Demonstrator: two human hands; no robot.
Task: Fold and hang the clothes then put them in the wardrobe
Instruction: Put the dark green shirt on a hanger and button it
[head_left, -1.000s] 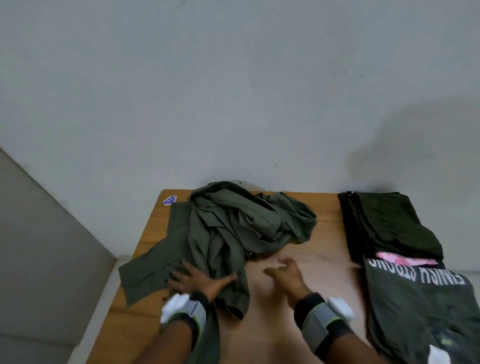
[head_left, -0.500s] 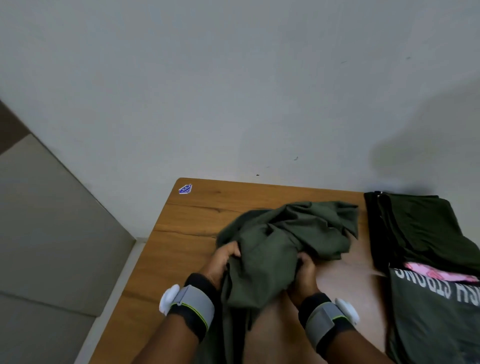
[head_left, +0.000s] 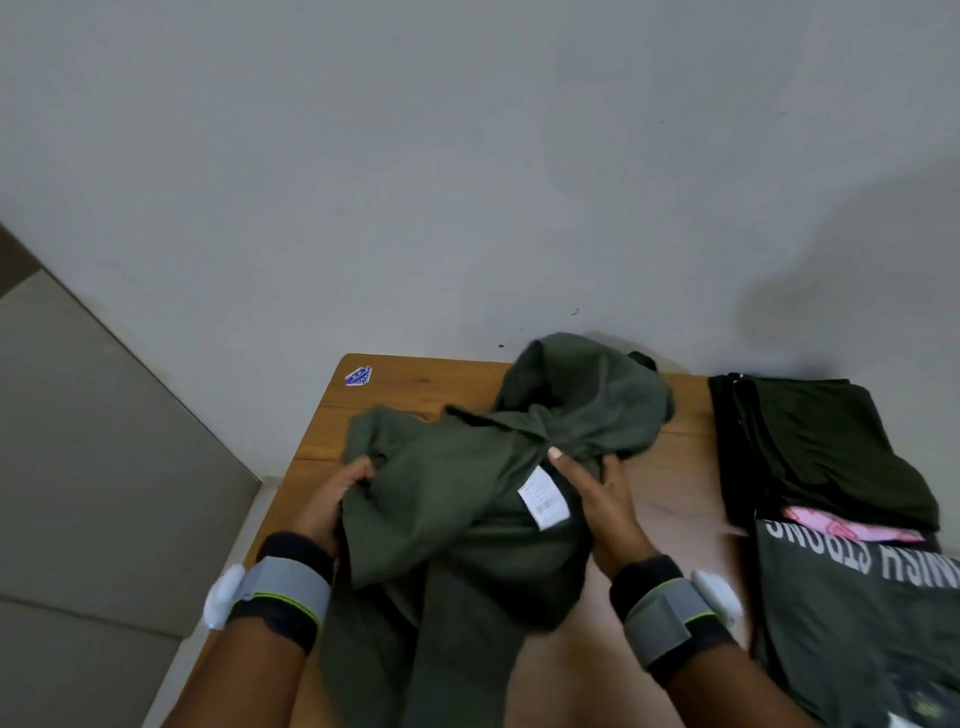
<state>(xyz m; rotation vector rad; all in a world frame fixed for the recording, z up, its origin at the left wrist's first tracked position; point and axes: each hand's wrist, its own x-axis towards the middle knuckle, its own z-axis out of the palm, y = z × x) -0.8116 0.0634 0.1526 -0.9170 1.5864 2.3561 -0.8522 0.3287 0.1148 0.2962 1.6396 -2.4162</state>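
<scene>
A crumpled olive-green garment (head_left: 467, 483) with a white care label lies bunched on the wooden table (head_left: 405, 387), part of it hanging off the near edge. My left hand (head_left: 337, 499) grips its left side, fingers tucked into the cloth. My right hand (head_left: 592, 493) grips the cloth just right of the label, thumb on top. Both wrists wear grey bands.
A stack of folded dark clothes (head_left: 815, 447) lies at the table's right, with a pink garment (head_left: 852, 527) and a dark shirt with white lettering (head_left: 862, 613) in front. A blue sticker (head_left: 358, 375) marks the far left corner. The grey wall rises behind; the floor lies to the left.
Both hands went from lying on or near the spread garment to gripping it. The garment has been gathered, turned and raised toward me, and its white label now shows.
</scene>
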